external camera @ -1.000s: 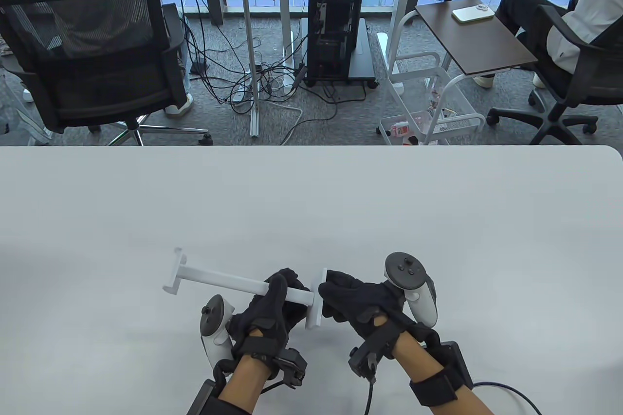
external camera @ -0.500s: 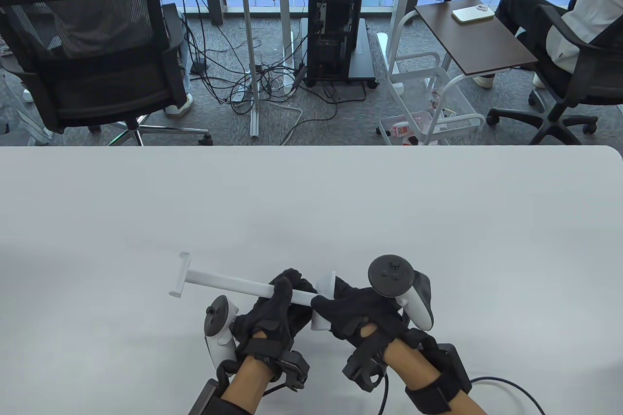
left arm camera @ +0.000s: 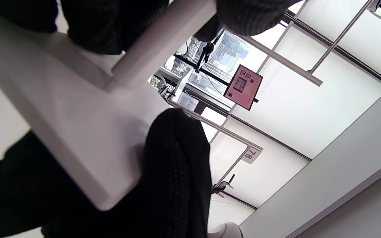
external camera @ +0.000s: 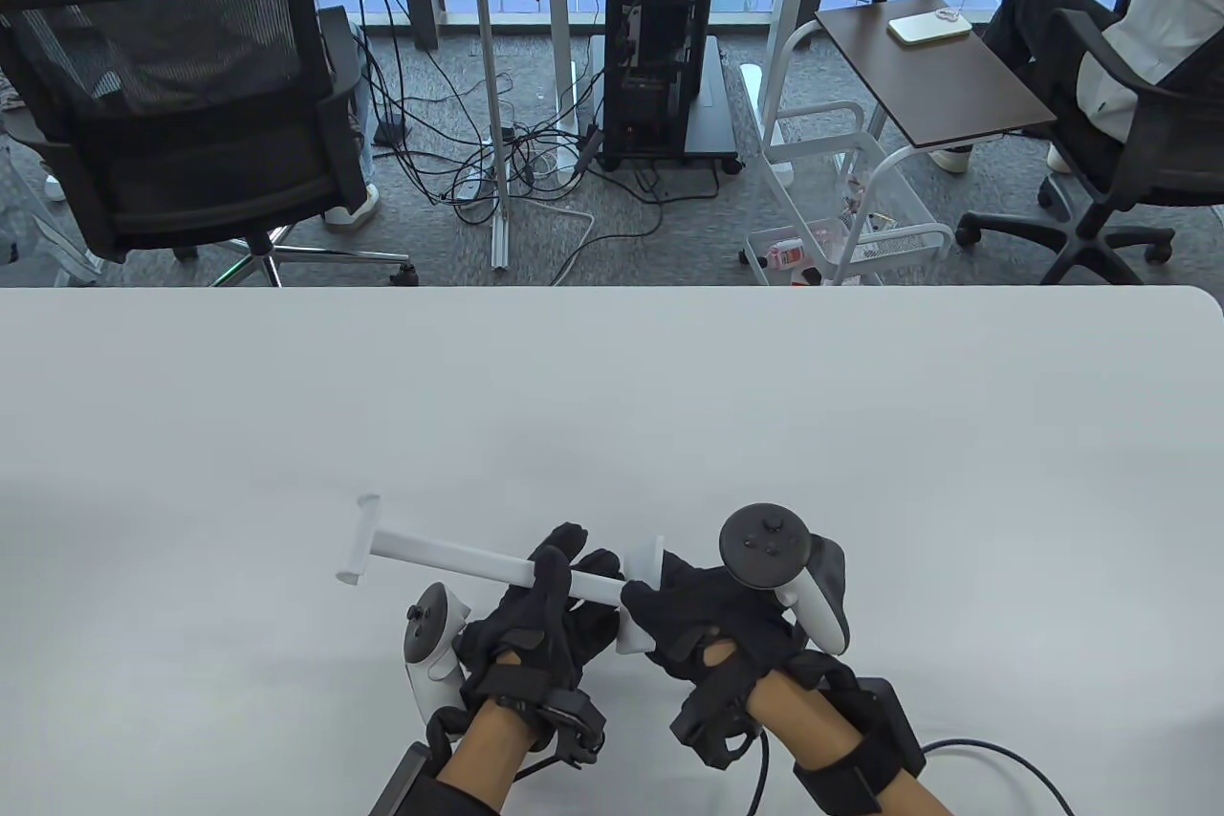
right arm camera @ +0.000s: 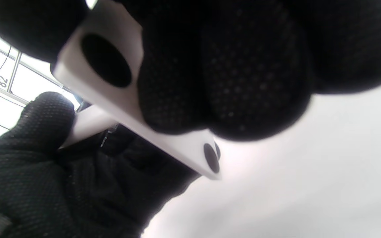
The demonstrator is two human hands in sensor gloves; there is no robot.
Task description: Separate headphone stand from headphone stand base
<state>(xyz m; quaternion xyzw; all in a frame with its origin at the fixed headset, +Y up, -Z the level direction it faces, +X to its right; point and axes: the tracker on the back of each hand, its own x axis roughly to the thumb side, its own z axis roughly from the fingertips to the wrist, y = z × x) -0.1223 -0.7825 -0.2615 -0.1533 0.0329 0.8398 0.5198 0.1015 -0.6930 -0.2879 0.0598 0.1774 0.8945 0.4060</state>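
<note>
A white headphone stand [external camera: 449, 556], a long bar with a crosspiece at its left end, is held level above the table near the front edge. Its right end meets the flat white base [external camera: 639, 601]. My left hand [external camera: 545, 610] grips the bar close to the base. My right hand [external camera: 703, 610] grips the base, its fingers wrapped over the edge. The left wrist view shows the bar [left arm camera: 164, 43] joining the base plate [left arm camera: 78, 125]. The right wrist view shows the base's underside [right arm camera: 124, 99] with dark round pads under my fingers [right arm camera: 230, 72].
The white table [external camera: 861, 433] stretches ahead and to both sides. Beyond its far edge are office chairs, a computer cart and a small side table on the floor.
Both hands with the stand shifted slightly right and toward me over the second. The base tilted so it shows more edge-on, and my right hand rolled over it.
</note>
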